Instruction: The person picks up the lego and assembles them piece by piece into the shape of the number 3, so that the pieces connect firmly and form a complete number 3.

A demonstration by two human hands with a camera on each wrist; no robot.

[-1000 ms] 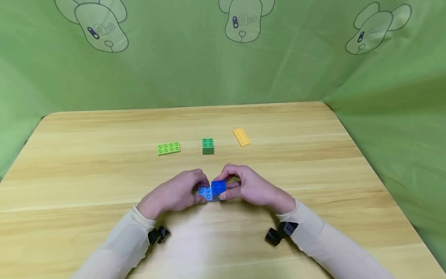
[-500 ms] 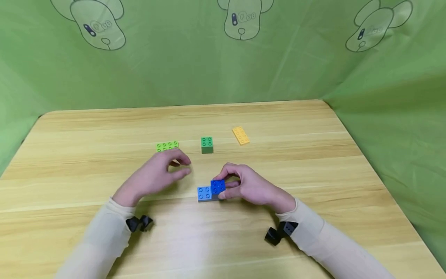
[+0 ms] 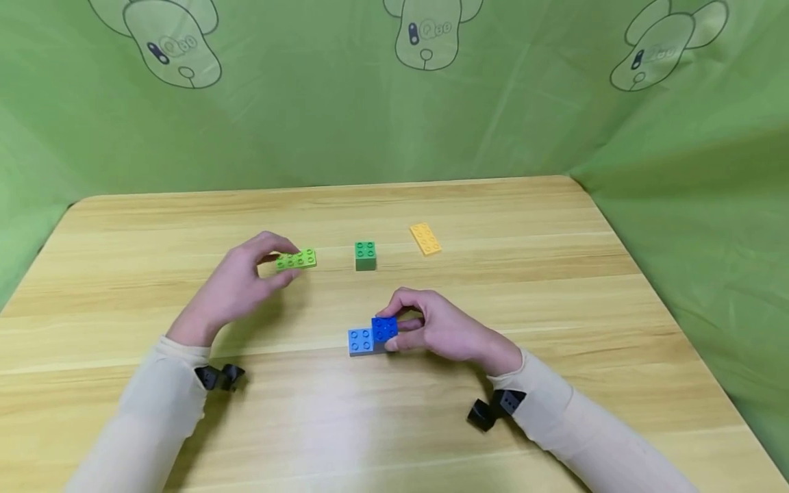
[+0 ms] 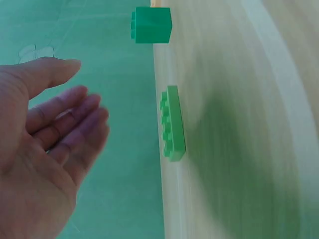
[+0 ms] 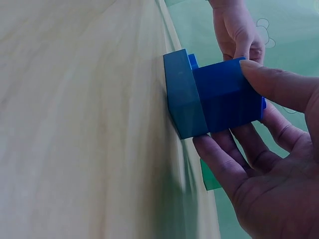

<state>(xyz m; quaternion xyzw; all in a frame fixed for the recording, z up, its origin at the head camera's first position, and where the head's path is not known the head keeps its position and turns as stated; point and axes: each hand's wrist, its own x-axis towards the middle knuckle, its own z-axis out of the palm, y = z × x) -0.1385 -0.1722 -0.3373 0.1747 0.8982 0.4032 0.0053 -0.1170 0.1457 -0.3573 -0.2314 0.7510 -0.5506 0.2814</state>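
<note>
R hand (image 3: 444, 329) pinches dk-blue brick (image 3: 385, 329), seated on right end of lt-blue brick (image 3: 360, 340); this join looks done. Beyond: L hand (image 3: 237, 284), empty, loosely parted, by lime brick (image 3: 307, 258); it, green brick (image 3: 365, 256) & yellow brick (image 3: 426, 239) (farthest) lie unjoined on table (image 3: 524, 274).

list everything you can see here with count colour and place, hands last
table: 1, light wood, across lower head view
cloth: count unclear, green, behind and beside table
light blue brick: 1, light blue, on table
dark blue brick: 1, dark blue, on light blue brick's right half
green brick: 1, green, beyond both blue bricks
lime plate: 1, lime, left of green brick
orange plate: 1, yellow-orange, right of green brick
sleeves: 2, pale, on both arms
left hand: 1, bare, at lime plate
right hand: 1, bare, holding dark blue brick
</note>
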